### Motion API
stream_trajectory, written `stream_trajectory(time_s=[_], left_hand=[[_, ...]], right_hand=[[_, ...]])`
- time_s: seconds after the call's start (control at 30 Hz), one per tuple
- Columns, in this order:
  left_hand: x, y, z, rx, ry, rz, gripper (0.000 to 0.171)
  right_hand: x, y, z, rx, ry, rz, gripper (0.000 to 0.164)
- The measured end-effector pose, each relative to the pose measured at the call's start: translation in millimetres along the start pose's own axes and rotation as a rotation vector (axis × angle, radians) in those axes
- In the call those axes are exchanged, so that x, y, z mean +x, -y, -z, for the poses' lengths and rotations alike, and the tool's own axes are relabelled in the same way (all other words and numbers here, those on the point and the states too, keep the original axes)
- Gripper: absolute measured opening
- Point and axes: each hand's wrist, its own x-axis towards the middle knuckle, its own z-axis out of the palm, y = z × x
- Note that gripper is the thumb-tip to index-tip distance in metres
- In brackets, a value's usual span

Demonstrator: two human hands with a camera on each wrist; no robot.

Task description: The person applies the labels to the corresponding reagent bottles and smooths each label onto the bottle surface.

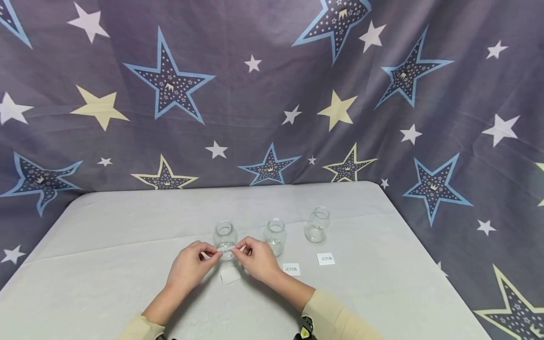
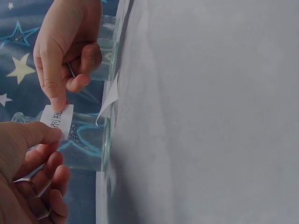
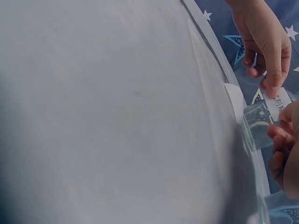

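A small white paper label (image 1: 225, 250) with handwritten characters is stretched between both hands, right at the front of the leftmost clear glass jar (image 1: 225, 230). My left hand (image 1: 190, 266) pinches one end of it between thumb and fingertip. The other end is pinched by my right hand (image 1: 259, 261). In the left wrist view the label (image 2: 65, 122) overlaps the jar's side, with a thumb or fingertip over each end. The right wrist view has the same label (image 3: 275, 103) partly covered by the fingers. A blank white paper piece (image 1: 230, 275) lies on the table before the jar.
Two more round glass jars stand to the right: one in the middle (image 1: 276, 231) and one farther right (image 1: 317, 224). Two written labels, a nearer one (image 1: 291, 269) and a farther one (image 1: 325, 259), lie before them on the pale tablecloth (image 1: 127, 226). A star-patterned curtain (image 1: 255, 108) hangs behind.
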Motion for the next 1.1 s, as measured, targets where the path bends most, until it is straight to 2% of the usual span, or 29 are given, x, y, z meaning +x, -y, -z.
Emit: stream_trajectory(time_s=[0.4,0.57,0.7,0.9,1.1], left_hand=[[0.8,-1.2,1.0,0.030,0.015,0.021,0.010],[0.4,0.4,-1.5,0.025,0.005,0.006,0.008],[0.2,1.2,-2.6,0.025,0.004,-0.002,0.009],[1.2,1.3,-2.3,0.029,0.015,0.010,0.010],[1.0,2.5,1.6,0.025,0.034,0.045,0.015]], right_hand=[[-2.6,4.2,-2.6,-0.121,-0.072,0.001,0.013],[-3.8,6.1,-2.1,-0.136,-0.082,-0.002,0.013],[-3.8,6.3,-2.8,-0.136,-0.091,-0.011,0.014],[-4.1,5.0,-4.1,-0.082,-0.090,-0.074,0.024],[-4.3,2.3,-6.6,-0.028,-0.086,-0.042,0.039]])
